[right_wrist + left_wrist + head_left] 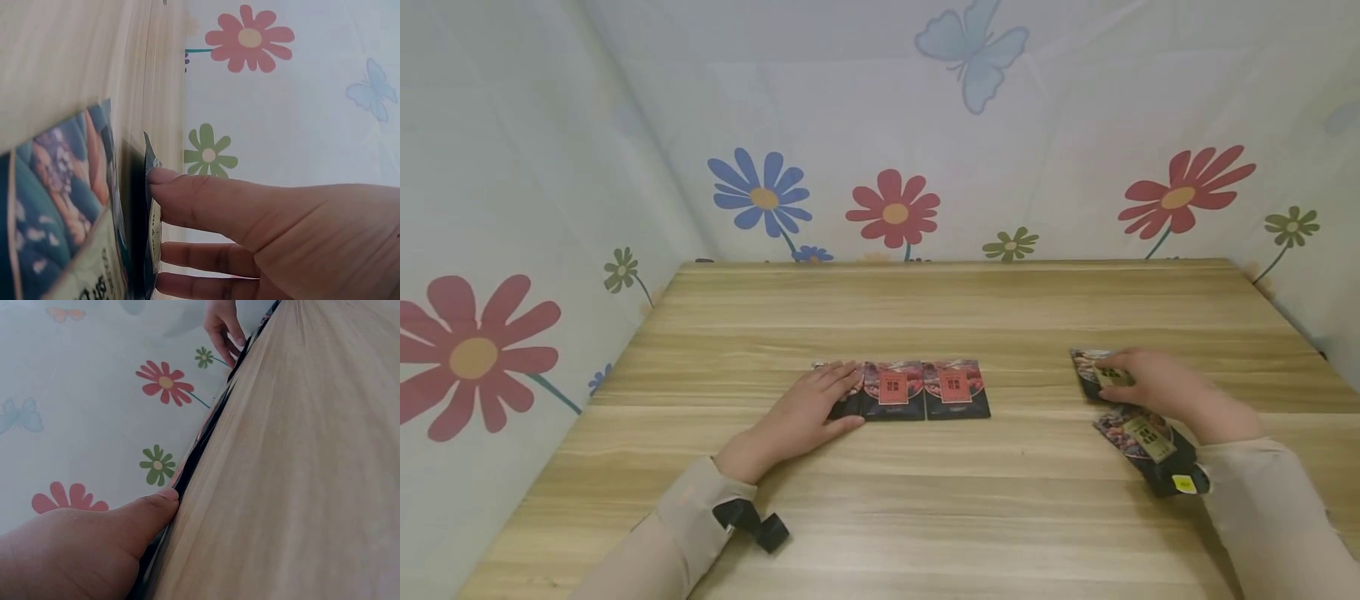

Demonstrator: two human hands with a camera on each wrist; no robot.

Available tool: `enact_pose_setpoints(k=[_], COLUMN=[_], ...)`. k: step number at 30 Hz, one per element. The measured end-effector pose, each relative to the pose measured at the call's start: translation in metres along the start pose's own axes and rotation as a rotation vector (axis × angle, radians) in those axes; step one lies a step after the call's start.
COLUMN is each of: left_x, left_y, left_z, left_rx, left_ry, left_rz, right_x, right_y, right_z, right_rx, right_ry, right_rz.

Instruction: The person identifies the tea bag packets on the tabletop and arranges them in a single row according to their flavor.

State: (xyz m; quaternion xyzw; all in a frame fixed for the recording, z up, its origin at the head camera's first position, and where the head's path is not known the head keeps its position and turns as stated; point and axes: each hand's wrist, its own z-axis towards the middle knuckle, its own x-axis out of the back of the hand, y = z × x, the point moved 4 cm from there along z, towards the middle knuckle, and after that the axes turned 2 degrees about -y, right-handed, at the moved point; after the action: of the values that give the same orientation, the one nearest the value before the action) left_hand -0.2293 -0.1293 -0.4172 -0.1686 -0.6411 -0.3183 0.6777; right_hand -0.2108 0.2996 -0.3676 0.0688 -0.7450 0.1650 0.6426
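On the table's middle, two black tea packets with red labels lie side by side, a left packet [893, 404] and a right packet [956, 404]. My left hand [801, 412] rests flat with its fingers over another dark packet [847, 405], which it mostly covers. At the right, my right hand [1165, 387] touches the upper face of a packet with a pale gold label [1084, 375]. In the right wrist view, its thumb [164, 177] and extended fingers meet that packet's face. A second gold-label packet [1138, 435] lies below this hand, nearer me.
The wood-grain table [925, 500] meets a flower-printed cloth wall [1045, 125] at the back and left. A small black device [752, 521] hangs at my left wrist. Another black device with a yellow tag [1183, 483] is at my right wrist.
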Motion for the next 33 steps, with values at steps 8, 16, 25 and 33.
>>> enact_pose_setpoints(k=[8, 16, 25, 33], left_x=[0.000, 0.002, 0.002, 0.001], left_y=[0.001, 0.001, 0.000, 0.000], left_z=[0.000, 0.001, 0.002, 0.001], left_rx=[-0.008, -0.018, -0.007, -0.017], left_ry=[0.006, 0.017, 0.004, 0.022], left_rz=[0.005, 0.017, 0.009, 0.004], right_x=[-0.003, -0.003, -0.004, -0.006], right_y=[-0.005, -0.015, -0.022, -0.029], right_z=[0.002, 0.003, 0.004, 0.007], right_rx=[-0.011, 0.002, -0.007, 0.008], right_ry=[-0.021, -0.017, -0.011, 0.001], right_rz=[0.001, -0.006, -0.023, -0.047])
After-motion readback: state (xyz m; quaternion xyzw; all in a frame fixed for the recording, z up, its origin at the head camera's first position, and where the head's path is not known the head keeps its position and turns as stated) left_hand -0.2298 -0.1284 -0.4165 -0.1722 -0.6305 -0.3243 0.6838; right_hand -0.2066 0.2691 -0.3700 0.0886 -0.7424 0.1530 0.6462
